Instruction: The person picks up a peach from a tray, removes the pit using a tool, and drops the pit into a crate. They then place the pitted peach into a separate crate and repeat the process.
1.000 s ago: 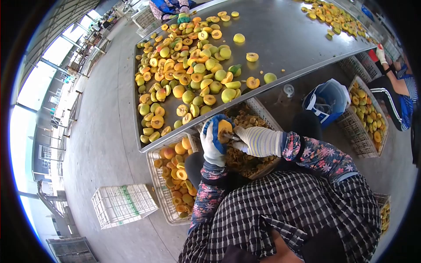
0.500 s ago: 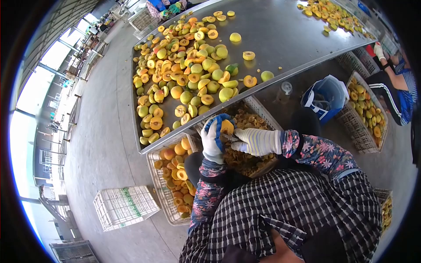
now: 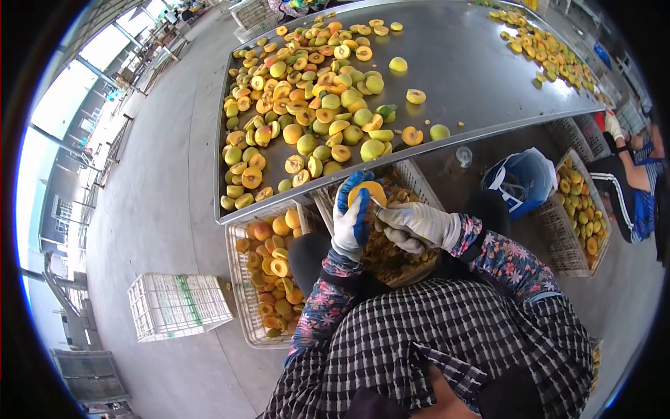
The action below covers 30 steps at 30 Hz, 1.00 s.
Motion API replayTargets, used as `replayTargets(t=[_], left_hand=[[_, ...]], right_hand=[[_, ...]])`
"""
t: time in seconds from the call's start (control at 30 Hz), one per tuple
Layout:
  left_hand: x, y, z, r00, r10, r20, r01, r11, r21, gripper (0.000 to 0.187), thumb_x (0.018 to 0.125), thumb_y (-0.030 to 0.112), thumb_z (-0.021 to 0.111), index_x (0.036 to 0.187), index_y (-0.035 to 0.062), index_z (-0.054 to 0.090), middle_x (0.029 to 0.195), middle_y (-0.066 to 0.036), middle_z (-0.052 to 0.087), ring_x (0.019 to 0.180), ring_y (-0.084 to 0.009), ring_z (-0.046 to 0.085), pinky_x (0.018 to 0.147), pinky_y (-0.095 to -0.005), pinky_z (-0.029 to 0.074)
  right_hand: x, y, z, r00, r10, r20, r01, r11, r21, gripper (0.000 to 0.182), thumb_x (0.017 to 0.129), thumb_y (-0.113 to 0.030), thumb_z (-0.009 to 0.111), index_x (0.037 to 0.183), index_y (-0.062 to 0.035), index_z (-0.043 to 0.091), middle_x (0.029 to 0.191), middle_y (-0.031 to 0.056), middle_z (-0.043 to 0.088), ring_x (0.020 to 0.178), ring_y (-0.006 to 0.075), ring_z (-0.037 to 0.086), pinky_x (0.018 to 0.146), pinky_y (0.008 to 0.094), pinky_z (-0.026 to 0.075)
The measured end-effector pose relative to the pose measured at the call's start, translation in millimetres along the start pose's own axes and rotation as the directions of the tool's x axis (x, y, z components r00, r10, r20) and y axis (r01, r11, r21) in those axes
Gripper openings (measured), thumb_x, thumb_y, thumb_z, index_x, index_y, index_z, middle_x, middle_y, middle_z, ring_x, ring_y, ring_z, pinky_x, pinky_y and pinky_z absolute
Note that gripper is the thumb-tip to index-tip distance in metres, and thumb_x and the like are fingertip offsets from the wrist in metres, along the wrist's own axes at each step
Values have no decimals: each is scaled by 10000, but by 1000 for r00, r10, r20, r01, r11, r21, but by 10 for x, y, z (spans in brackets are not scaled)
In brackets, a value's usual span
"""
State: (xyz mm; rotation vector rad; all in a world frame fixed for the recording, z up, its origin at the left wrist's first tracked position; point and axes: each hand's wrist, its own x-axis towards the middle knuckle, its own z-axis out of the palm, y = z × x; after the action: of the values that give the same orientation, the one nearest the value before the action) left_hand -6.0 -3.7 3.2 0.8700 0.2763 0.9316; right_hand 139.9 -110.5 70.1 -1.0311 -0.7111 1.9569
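My left hand (image 3: pixel 350 222), in a white glove with blue fingers, is closed around a yellow peach half (image 3: pixel 368 192). My right hand (image 3: pixel 421 225), in a pale striped glove, grips a small metal pitting tool (image 3: pixel 378 203). The tool's tip meets the lower right of the fruit; most of its handle is hidden in the glove. Both hands are over a crate (image 3: pixel 421 183) of brownish pits and scraps, just off the table edge. To the left, a white crate (image 3: pixel 243 307) holds orange peach halves (image 3: pixel 279 267).
A metal table (image 3: pixel 460 77) carries many peach halves (image 3: pixel 307 98) and a farther pile (image 3: pixel 551 52). Rightward stand a blue bucket (image 3: pixel 520 183), a clear cup (image 3: pixel 463 155) and a crate of fruit (image 3: pixel 581 209) beside another person (image 3: pixel 638 167). An overturned white crate (image 3: pixel 178 307) lies left.
My view has shifted slightly. The peach half has turned upright in my left hand, and my right hand has drawn slightly away to the right, with the metal tool now more visible.
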Motion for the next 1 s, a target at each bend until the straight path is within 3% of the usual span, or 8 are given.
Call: replayTargets(t=[0.3, 0.4, 0.53, 0.6, 0.67, 0.8, 0.87, 1.0], left_hand=[[62, 131, -9, 929, -283, 238, 313, 945, -98, 383, 981, 110, 585, 1347, 41, 496, 1322, -163, 568, 1167, -311, 611, 998, -430, 511], [35, -72, -172, 932, 204, 299, -318, 858, 404, 472, 907, -3, 648, 1354, 30, 496, 1329, -180, 565, 1181, -299, 605, 997, -414, 505], [-18, 315, -333, 889, 269, 371, -441, 286, 851, 539, 848, -39, 696, 1351, 26, 513, 1342, -210, 560, 1194, -311, 600, 982, -388, 504], [-22, 503, -587, 837, 348, 422, -519, 259, 815, 440, 915, -69, 565, 1350, -20, 516, 1306, -162, 589, 1175, -243, 592, 967, -312, 506], [-142, 902, -741, 977, 207, 44, -153, 546, 824, 347, 925, -6, 588, 1271, -15, 583, 1200, -136, 649, 1080, -213, 636, 912, -301, 520], [-348, 1557, -1366, 895, 15, -445, 434, 195, 880, 338, 891, 215, 693, 1180, 42, 666, 1082, -168, 693, 985, -236, 676, 839, -310, 526], [-317, 1753, -1555, 942, 187, -281, 313, -176, 933, 384, 859, 287, 719, 1166, 61, 674, 1119, -191, 680, 1018, -338, 655, 884, -403, 514], [233, 1862, -1824, 904, 322, -280, 337, -134, 932, 444, 872, 304, 672, 1243, 64, 628, 1216, -194, 646, 1112, -357, 612, 956, -421, 484]], right_hand=[[-98, 264, -188, 979, -17, 205, -53, 941, 335, 366, 1015, -442, 512, 1022, -82, 578, 589, -45, 421, 388, 58, 361, 375, 214, 288], [-192, 271, -267, 975, -60, 214, -17, 941, 339, 397, 1008, -462, 517, 1031, -73, 595, 585, -39, 432, 393, 59, 371, 378, 215, 294], [-317, 176, -337, 997, -10, -75, 19, 992, 121, 425, 1011, -466, 506, 1039, -56, 615, 594, -24, 472, 409, 73, 412, 386, 223, 307], [-312, 121, -410, 930, 125, -345, -291, 822, -488, 407, 999, -422, 521, 1123, -44, 606, 668, 63, 600, 492, 201, 571, 450, 323, 442], [-163, 638, -834, 893, -433, -124, -87, 105, -991, 410, 964, -333, 549, 1258, -47, 555, 767, 186, 661, 685, 347, 663, 626, 440, 533], [-186, 511, -641, 951, -126, -284, -285, 6, -958, 468, 930, -264, 555, 1372, -123, 493, 846, 248, 661, 837, 424, 642, 768, 507, 511], [-160, 437, -572, 967, -60, -247, -250, -49, -967, 467, 931, -242, 537, 1389, -162, 496, 870, 229, 675, 847, 394, 659, 789, 490, 520], [-40, 549, -681, 971, -77, -225, -226, -4, -974, 485, 943, -250, 532, 1421, -200, 472, 850, 225, 675, 817, 401, 659, 764, 493, 517]])
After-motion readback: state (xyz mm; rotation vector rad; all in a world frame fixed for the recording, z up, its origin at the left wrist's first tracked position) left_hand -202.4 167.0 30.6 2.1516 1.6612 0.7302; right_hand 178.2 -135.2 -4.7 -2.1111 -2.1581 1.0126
